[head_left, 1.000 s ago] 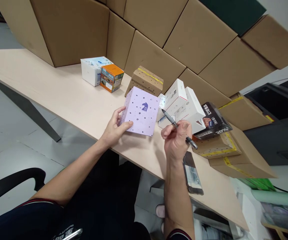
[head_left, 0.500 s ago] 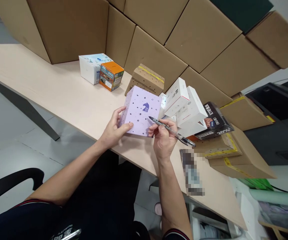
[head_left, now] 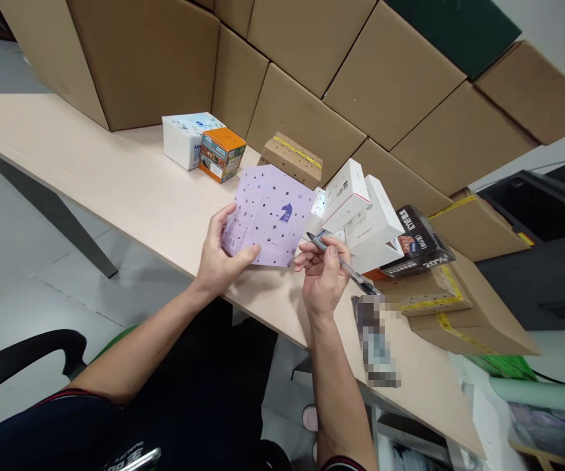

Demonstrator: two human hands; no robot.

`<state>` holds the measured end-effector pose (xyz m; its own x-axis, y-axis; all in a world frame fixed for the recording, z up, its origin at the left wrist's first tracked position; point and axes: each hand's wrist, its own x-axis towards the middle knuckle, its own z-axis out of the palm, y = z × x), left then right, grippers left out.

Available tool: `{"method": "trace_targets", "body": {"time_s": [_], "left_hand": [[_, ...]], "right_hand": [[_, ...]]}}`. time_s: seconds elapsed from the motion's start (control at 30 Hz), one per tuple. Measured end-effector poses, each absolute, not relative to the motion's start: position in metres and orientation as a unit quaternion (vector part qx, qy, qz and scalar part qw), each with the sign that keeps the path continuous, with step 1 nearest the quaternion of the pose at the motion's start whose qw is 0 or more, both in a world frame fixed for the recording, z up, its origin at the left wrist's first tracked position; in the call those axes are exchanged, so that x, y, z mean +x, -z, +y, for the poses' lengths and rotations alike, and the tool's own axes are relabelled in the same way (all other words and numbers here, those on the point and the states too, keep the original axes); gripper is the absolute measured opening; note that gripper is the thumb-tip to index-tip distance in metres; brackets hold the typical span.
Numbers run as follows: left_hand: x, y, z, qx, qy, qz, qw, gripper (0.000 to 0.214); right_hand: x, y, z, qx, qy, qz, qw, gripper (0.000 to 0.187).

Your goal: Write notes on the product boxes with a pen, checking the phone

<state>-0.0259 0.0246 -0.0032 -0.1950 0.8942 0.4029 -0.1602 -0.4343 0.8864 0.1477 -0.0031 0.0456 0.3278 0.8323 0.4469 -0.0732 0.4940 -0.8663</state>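
Observation:
A light purple box (head_left: 282, 226) with small dark rings and a dark blue horse-head print is held up over the near edge of the table. My left hand (head_left: 226, 252) grips its left side, thumb on the front face and fingers behind. Part of its left side face, with a barcode, is visible. My right hand (head_left: 326, 271) is closed round a dark pen (head_left: 348, 268), whose tip points up and left, just right of the box. The right fingertips are close to the box's lower right corner; whether they touch it I cannot tell.
On the pale table (head_left: 130, 190) stand an orange box (head_left: 222, 155), a white-and-blue box (head_left: 182, 144) and a taped brown carton (head_left: 292, 159). White boxes (head_left: 375, 216) and a black package (head_left: 417, 242) are stacked at right. Large cartons (head_left: 307, 98) wall the back. A pixelated item (head_left: 376, 343) lies near the edge.
The purple box has turned in my left hand, showing more of its left side and the barcode. My right hand with the pen has drawn slightly right, off the box's front.

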Motion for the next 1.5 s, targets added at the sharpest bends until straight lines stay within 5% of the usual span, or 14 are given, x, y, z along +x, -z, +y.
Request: {"method": "trace_targets", "body": {"time_s": [0.3,0.43,0.93,1.17,1.5], "left_hand": [[-0.022,-0.018,0.010,0.630,-0.650,0.423,0.044,0.093],[-0.012,-0.017,0.007,0.657,-0.620,0.429,0.002,0.094],[-0.015,0.005,0.009,0.644,-0.658,0.345,0.183,0.093],[-0.015,-0.002,0.015,0.505,-0.731,0.330,0.319,0.036],[-0.024,0.006,0.036,0.553,-0.624,0.350,0.428,0.078]], "right_hand": [[0.140,-0.040,-0.009,-0.403,-0.278,-0.538,0.687,0.026],[0.137,-0.037,-0.012,-0.388,-0.290,-0.563,0.670,0.031],[0.139,-0.032,-0.007,-0.414,-0.267,-0.570,0.658,0.050],[0.143,-0.037,-0.004,-0.416,-0.275,-0.548,0.671,0.036],[0.147,-0.034,-0.002,-0.451,-0.236,-0.559,0.655,0.029]]}}
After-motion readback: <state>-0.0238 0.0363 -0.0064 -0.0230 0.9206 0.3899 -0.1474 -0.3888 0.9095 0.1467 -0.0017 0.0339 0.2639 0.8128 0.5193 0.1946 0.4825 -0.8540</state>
